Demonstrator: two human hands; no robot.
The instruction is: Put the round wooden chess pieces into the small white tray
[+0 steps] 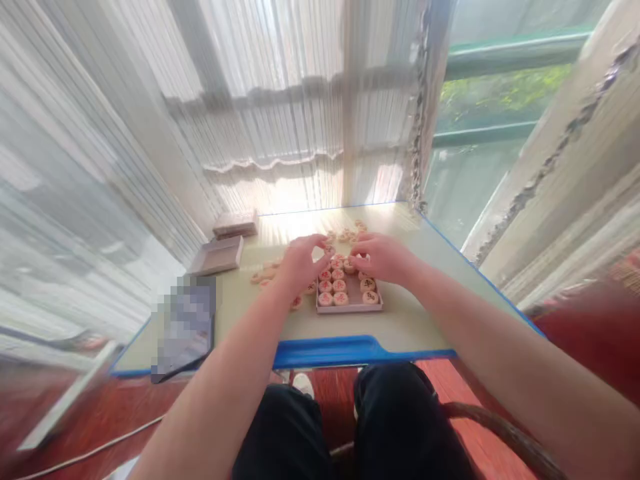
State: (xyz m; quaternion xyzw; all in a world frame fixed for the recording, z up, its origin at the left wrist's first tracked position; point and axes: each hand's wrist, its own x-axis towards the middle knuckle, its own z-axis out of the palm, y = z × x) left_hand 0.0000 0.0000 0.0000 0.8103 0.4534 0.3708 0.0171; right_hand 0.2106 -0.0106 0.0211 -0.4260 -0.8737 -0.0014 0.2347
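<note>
A shallow pale box point(349, 307) lies on the beige table point(400, 327) with its blue rim. Inside it sit several round wooden chess discs point(333, 288) marked in red and dark characters. My left hand point(299, 262) hovers at the box's far left corner, fingers curled in a pinch over a disc. My right hand point(381, 257) rests over the box's far right part, fingers bent down onto the discs there. More loose discs point(264, 273) lie to the left of the box and further back point(347, 233).
A box lid point(219, 255) and a flat stack point(236, 224) lie at the table's far left. A blurred-out dark item point(185, 327) sits near the left front edge. White curtains hang behind; a window is to the right. My dark trousers show below.
</note>
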